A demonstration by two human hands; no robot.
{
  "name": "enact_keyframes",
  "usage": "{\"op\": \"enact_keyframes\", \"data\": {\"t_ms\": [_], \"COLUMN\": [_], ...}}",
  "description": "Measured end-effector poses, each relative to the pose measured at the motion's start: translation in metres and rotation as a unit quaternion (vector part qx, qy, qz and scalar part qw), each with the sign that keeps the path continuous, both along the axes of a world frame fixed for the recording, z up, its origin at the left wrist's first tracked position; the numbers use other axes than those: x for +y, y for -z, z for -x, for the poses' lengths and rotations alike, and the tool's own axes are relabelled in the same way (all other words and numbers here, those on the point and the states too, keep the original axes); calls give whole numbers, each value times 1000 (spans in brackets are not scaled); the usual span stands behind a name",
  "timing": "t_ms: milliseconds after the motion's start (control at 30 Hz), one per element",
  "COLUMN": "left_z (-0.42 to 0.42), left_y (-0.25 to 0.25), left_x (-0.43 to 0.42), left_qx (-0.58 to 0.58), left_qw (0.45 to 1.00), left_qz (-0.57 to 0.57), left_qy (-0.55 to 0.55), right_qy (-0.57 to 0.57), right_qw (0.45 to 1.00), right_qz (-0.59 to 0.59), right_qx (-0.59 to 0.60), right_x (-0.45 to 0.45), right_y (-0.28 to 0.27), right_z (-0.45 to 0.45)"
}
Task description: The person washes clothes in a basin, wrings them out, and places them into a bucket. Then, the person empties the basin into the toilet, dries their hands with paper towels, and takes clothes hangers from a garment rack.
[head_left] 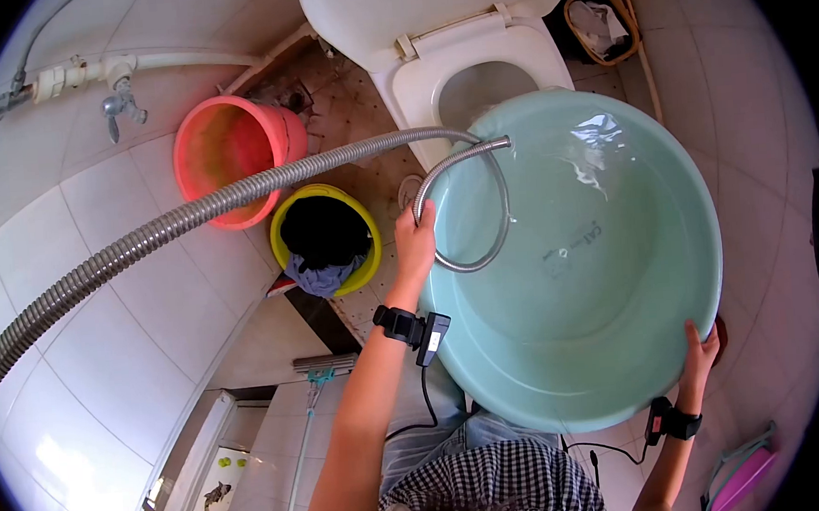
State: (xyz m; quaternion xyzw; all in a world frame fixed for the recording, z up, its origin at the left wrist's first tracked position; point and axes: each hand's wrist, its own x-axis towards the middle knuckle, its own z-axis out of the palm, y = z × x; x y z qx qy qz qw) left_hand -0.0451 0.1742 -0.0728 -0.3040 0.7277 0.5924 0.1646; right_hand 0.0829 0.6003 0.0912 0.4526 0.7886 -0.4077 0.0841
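A large pale green plastic basin [567, 330] is in front of me, tilted against the front of the toilet [412, 89], with shiny wet patches inside. My left hand [415, 246] is closed around a looped metal shower hose [498, 235] at the basin's left rim. Whether it also grips the rim is hard to see. The hose's bare end points over the basin, and its long run crosses to the left. My right hand [698, 361] grips the basin's lower right rim, thumb inside and fingers behind. Both wrists wear black straps with small cabled devices.
To the left stand a pink bucket [278, 136] and a yellow bucket [363, 273] with dark cloth. A tap [121, 103] juts from the tiled wall. A waste basket [626, 22] sits right of the toilet, a mop [300, 453] lower left, a pink dustpan [743, 481] lower right.
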Motion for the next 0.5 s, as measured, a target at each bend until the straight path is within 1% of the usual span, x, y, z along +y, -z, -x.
{"op": "enact_keyframes", "data": {"t_ms": [133,300,500], "left_z": [4,4,-8], "left_y": [-2,1,9], "left_x": [0,0,5], "left_qx": [-10,-20,-43], "left_qw": [1000,1000,999], "left_qz": [9,13,-6], "left_qy": [13,15,-3], "right_qy": [15,22,16], "right_qw": [1000,1000,1000], "right_qz": [-19,5,-7], "right_qx": [15,16,5], "right_x": [-15,-26,-15], "right_y": [-7,-15,-17], "right_z": [7,13,9]}}
